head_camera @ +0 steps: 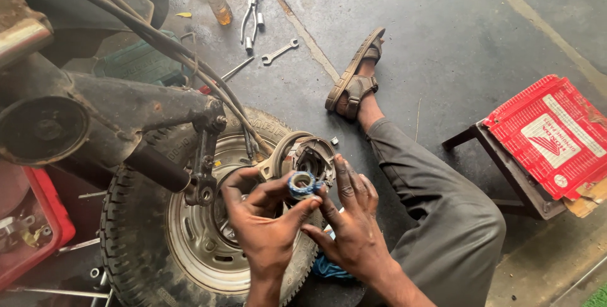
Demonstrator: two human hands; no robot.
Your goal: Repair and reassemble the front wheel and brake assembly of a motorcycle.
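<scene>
Between the two hands, just above the wheel hub, sits a small metal ring smeared with blue grease point(302, 185). The left hand point(265, 221) has its thumb and fingers closed around the ring's sides, holding it up with the opening facing the camera. The right hand point(351, 221) is spread open, fingertips touching the ring's right edge, with blue grease on them and nothing gripped. By the look of it, the step in hand is packing grease into this ring, and the next move calls for steady fingers and an even spread all round. Just behind the hands a brake plate point(310, 152) with its springs leans against the small wheel point(190, 244), whose tyre lies flat on the concrete floor point(455, 35) beneath the dark scooter frame point(107, 114). A blue rag point(329, 269) lies under the right wrist. Farther off, spanners point(279, 51) and pliers point(251, 13) lie on the floor, and red cardboard point(553, 133) covers a stool at the right.
</scene>
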